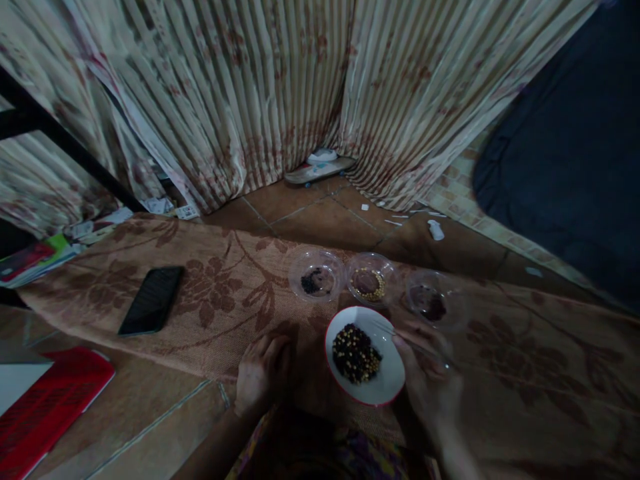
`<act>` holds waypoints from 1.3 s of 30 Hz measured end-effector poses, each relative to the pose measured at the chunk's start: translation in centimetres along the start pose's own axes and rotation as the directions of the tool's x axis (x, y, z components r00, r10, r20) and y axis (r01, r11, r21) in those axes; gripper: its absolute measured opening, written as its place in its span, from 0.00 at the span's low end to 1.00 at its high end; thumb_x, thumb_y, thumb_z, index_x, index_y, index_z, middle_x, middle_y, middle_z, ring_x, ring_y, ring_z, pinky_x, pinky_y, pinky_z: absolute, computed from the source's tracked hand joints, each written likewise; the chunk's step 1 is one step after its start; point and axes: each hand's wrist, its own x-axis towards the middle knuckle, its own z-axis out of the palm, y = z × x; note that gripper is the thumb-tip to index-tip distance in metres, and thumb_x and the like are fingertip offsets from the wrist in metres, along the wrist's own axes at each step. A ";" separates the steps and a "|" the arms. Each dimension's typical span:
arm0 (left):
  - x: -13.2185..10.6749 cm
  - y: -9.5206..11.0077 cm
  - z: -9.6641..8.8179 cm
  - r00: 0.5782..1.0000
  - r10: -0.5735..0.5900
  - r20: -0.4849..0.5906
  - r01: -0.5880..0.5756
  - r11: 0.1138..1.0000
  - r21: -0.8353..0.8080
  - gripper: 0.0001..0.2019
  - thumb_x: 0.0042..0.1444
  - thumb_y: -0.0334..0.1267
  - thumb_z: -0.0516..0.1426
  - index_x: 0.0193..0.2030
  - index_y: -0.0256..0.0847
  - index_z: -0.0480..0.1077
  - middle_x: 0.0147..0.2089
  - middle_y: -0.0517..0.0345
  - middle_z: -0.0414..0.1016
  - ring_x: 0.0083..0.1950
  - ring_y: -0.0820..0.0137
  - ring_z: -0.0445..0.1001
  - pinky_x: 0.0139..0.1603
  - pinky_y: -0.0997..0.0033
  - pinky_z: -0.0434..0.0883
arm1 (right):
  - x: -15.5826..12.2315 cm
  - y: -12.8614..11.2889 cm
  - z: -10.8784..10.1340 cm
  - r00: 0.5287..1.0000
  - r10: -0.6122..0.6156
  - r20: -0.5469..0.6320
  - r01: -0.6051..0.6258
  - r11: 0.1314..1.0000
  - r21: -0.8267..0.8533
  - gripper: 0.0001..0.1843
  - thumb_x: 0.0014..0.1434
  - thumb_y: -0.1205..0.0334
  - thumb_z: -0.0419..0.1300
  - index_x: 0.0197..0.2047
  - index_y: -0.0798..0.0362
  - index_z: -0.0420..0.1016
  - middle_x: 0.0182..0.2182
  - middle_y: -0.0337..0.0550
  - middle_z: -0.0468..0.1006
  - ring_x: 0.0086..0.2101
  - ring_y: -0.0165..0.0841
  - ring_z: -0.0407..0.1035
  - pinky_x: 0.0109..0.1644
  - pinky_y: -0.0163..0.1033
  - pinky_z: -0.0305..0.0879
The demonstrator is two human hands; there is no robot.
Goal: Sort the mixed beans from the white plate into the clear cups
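A white bowl with a red rim (pixel 387 387) holds a heap of mixed dark and yellow beans and sits on a brown floral mat (pixel 220 300). My left hand (pixel 261 379) rests palm down on the mat just left of the bowl, fingers loosely curled. Beside the bowl's right edge, my right hand (pixel 425 380) pinches a thin stick-like tool that points toward the bowl. Behind the bowl stand three clear plastic cups: one with dark beans (pixel 316 275), one with yellow beans (pixel 371 279), one with reddish-brown beans (pixel 434 299).
A black phone (pixel 151 300) lies on the mat at the left. A red book (pixel 47 407) lies on the tiled floor at the lower left. Striped floral curtains (pixel 240 100) hang behind. A dark cloth mass (pixel 570 153) fills the right.
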 end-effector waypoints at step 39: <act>-0.1 0.0 0.1 1.000 0.002 -0.014 -0.002 1.000 -0.011 0.08 0.66 0.37 0.54 0.43 0.43 0.75 0.41 0.54 0.80 0.42 0.65 0.78 0.44 0.66 0.73 | -1.3 0.0 0.4 0.978 -0.198 0.064 0.204 0.971 -0.121 0.06 0.64 0.57 0.63 0.39 0.46 0.82 0.43 0.44 0.80 0.44 0.38 0.72 0.48 0.46 0.68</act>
